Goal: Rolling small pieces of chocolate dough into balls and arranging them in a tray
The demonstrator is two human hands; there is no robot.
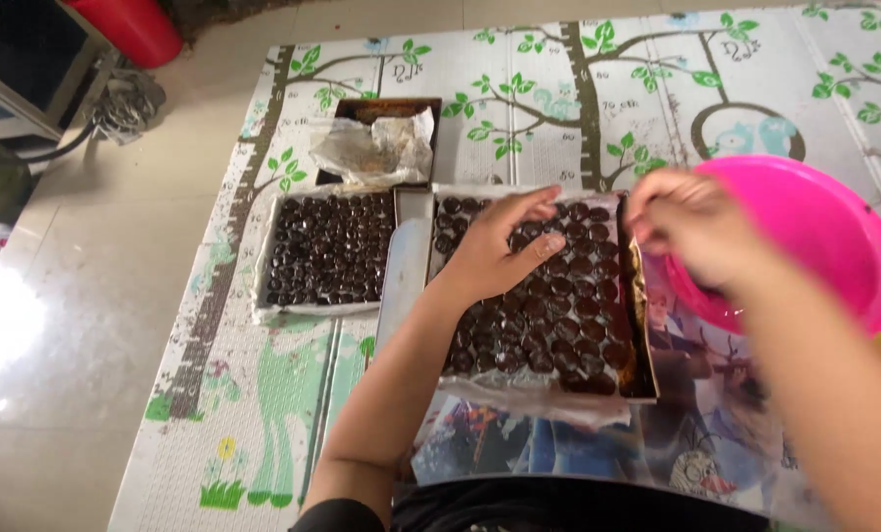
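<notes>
While the left hand (499, 251) rests with fingers spread flat on dark round sweets in the near tray (645, 379), the right hand (691, 232) hovers blurred beside a pink bowl (824, 232); whether its fingers pinch anything cannot be told. A second filled tray (263, 286) lies just left.

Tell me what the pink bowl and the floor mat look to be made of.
Pink bowl: likely plastic, judging by its bright uniform colour, smooth thin rim and soft sheen. Floor mat: probably foam or padded vinyl, with a dimpled printed surface showing trees and animals and a fold seam, matte.
</notes>
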